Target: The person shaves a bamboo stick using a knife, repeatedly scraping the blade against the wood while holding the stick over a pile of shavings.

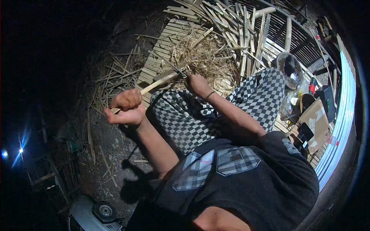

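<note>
My left hand (pixel 127 106) is closed around one end of a pale bamboo strip (pixel 159 82), which slants up to the right over the edge of a slatted bamboo platform (pixel 153 57). In my right hand (pixel 198 85) is a knife (pixel 178 71), gripped by its handle, which my fingers hide. Its narrow blade points up and left, crossing the strip near its far end; whether it touches the strip I cannot tell. Just beyond both hands spreads a heap of curled bamboo shavings (pixel 200 54). My crossed legs in checkered trousers (pixel 181 115) are below the hands.
Split bamboo strips (pixel 243 32) are piled at the far right of the shavings. Loose sticks (pixel 119 67) lie on the dark ground at left. To the right are a rounded dark vessel (pixel 289 69), a cardboard piece (pixel 314 123) and a black box (pixel 326 101).
</note>
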### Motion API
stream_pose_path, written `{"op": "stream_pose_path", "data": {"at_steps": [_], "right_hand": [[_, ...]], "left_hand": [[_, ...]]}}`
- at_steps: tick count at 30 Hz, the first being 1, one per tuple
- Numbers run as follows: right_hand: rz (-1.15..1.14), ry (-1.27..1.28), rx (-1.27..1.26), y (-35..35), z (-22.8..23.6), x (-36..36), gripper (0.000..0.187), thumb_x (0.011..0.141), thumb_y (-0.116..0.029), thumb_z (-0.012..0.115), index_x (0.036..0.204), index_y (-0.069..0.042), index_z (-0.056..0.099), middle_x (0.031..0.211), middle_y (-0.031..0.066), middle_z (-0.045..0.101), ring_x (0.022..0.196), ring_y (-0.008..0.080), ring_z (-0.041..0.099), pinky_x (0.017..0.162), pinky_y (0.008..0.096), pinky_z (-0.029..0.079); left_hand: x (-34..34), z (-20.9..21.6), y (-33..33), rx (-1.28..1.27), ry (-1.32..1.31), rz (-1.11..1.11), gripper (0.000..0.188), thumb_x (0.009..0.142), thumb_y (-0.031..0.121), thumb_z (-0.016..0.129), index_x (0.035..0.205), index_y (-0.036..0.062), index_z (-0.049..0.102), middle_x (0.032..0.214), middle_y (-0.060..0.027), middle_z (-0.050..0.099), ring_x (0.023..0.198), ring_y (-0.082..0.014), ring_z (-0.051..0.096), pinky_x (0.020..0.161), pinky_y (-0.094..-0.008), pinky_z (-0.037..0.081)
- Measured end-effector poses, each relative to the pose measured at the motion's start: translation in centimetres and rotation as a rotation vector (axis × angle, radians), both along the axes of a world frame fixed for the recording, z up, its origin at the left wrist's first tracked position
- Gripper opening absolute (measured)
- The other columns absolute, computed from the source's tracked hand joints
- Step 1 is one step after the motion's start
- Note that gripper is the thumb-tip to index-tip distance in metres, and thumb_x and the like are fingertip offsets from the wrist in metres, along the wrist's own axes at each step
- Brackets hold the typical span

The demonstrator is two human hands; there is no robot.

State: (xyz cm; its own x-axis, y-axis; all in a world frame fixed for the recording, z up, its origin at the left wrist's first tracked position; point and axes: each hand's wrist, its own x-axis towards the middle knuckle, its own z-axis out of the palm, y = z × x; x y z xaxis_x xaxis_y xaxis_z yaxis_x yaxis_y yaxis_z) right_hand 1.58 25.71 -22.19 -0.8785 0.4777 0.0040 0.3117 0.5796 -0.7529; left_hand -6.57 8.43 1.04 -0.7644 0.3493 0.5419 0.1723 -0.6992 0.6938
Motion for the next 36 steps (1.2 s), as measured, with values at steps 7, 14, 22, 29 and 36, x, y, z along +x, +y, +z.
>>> {"op": "stream_pose_path", "data": {"at_steps": [7,14,22,29,36], "right_hand": [[0.025,0.02,0.003,-1.6,4.3,0.9,0.029,0.09,-0.025,0.06,0.114,-0.009,0.062,0.079,0.0248,0.066,0.077,0.0432,0.065,0.067,0.0528,0.051],[0.021,-0.076,-0.038,-1.0,1.9,-0.2,0.025,0.089,-0.024,0.06,0.106,-0.006,0.063,0.078,0.0246,0.066,0.074,0.044,0.065,0.067,0.0524,0.053],[-0.093,-0.007,-0.007,0.2,-1.0,-0.8,0.022,0.088,-0.022,0.059,0.103,-0.006,0.062,0.077,0.0254,0.065,0.076,0.0446,0.065,0.067,0.0538,0.051],[-0.067,-0.023,-0.029,0.7,-2.9,0.1,0.024,0.087,-0.023,0.061,0.105,-0.006,0.063,0.079,0.0258,0.066,0.078,0.0451,0.065,0.069,0.054,0.052],[0.048,-0.069,-0.037,-0.8,1.7,-1.0,0.021,0.087,-0.019,0.06,0.102,-0.004,0.061,0.079,0.0271,0.065,0.077,0.0456,0.064,0.07,0.0539,0.051]], "left_hand": [[-0.5,-0.2,-0.9,-0.05,0.001,-0.013,0.064,0.092,0.062,0.038,0.054,0.0139,0.023,0.044,0.0018,0.019,0.041,-0.0108,0.01,0.043,-0.0302,0.009],[-0.8,-1.0,-1.1,0.016,-0.044,-0.05,0.063,0.093,0.063,0.036,0.054,0.0141,0.023,0.044,0.0016,0.02,0.041,-0.0103,0.012,0.042,-0.0296,0.009],[-1.6,-0.5,-1.4,0.034,-0.11,-0.019,0.067,0.091,0.066,0.038,0.054,0.0131,0.021,0.045,0.0016,0.02,0.042,-0.0103,0.013,0.044,-0.0302,0.008],[-1.2,-0.5,-1.0,0.06,-0.066,-0.08,0.066,0.092,0.065,0.036,0.054,0.0131,0.023,0.044,0.0018,0.021,0.041,-0.0098,0.013,0.043,-0.0297,0.008],[-0.9,-1.1,-1.9,-0.005,-0.009,-0.067,0.063,0.092,0.063,0.037,0.055,0.0138,0.024,0.045,0.0022,0.019,0.042,-0.0098,0.011,0.043,-0.0297,0.008]]}}
